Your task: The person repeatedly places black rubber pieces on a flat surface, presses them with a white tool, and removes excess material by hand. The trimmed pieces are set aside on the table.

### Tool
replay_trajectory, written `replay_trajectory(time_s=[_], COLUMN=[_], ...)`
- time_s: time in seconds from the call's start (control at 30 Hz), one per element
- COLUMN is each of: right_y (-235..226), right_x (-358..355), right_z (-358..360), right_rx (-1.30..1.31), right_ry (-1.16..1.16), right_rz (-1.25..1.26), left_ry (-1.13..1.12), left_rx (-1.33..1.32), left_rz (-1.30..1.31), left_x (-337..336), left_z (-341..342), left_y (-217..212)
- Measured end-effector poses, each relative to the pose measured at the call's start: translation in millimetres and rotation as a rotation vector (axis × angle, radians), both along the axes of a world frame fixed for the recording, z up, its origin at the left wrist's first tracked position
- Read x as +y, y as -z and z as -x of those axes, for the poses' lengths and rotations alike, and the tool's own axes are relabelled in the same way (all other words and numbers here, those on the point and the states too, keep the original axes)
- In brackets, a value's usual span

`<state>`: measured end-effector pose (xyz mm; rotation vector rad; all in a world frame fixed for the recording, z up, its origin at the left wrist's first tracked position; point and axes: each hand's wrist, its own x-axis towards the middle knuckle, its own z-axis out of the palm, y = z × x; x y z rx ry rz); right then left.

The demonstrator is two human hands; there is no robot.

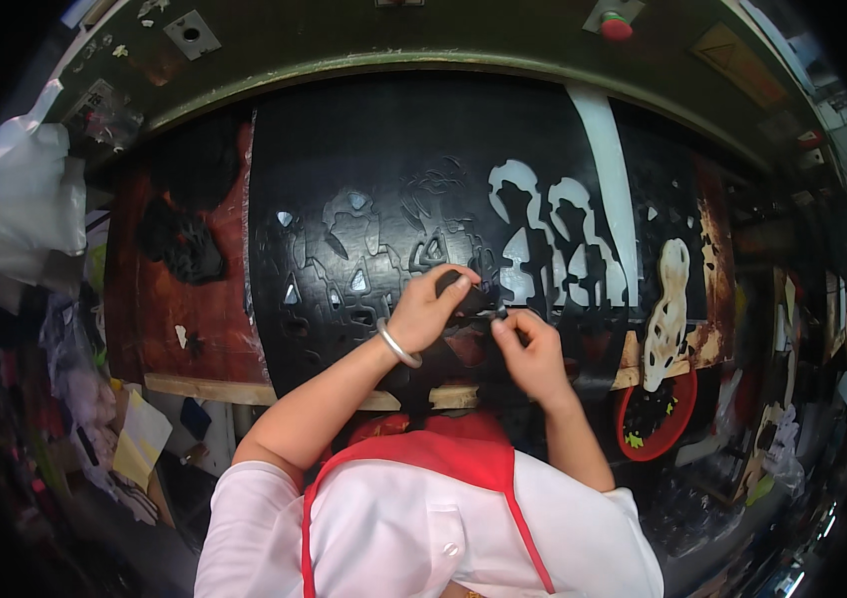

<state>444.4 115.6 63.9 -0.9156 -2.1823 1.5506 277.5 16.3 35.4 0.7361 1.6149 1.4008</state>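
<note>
A large black sheet [393,149] with many cut-out shapes lies on the work surface of a cutting machine. My left hand [428,309], with a silver bangle at the wrist, presses its fingers on a dark cut piece [463,284] at the sheet's near middle. My right hand [528,349] is just right of it, thumb and forefinger pinched on a small black piece [499,314] at the sheet's surface. White gaps [553,249] where shapes were removed show right of my hands.
A red bowl [677,424] with scraps sits at the lower right. A wooden strip [214,389] edges the near side of the table. White plastic bags [24,199] and clutter fill the left. A red button [616,27] sits on the machine frame above.
</note>
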Motion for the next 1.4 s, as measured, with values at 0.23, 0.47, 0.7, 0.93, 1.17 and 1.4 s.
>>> replay_trajectory(time_s=[0.23,0.47,0.7,0.93,1.17,1.4], right_y=[-13.7,18.5,64.3,76.9,54.0,-10.5], right_x=[-49.8,-46.7,-51.1,-41.7,-40.5,-33.4], right_z=[18.1,56.6,61.4,52.6,45.5,53.9], right_rx=[0.088,-0.172,0.209,0.296,0.250,0.433], right_ry=[0.227,0.278,0.394,0.303,0.277,0.243], right_rz=[-0.802,-0.357,-0.572,-0.760,-0.546,-0.416], left_ry=[-0.337,-0.049,-0.192,-0.667,-0.211,-0.003], left_rx=[-0.696,-0.055,-0.114,0.158,0.179,-0.374], left_rz=[-0.032,-0.117,0.092,-0.344,-0.226,-0.150], left_x=[9.2,4.2,21.0,85.4,85.7,40.6], left_z=[29.0,9.2,19.6,158.0,200.4,91.5], left_y=[-11.5,0.8,-21.4,-86.4,-122.7,-91.3])
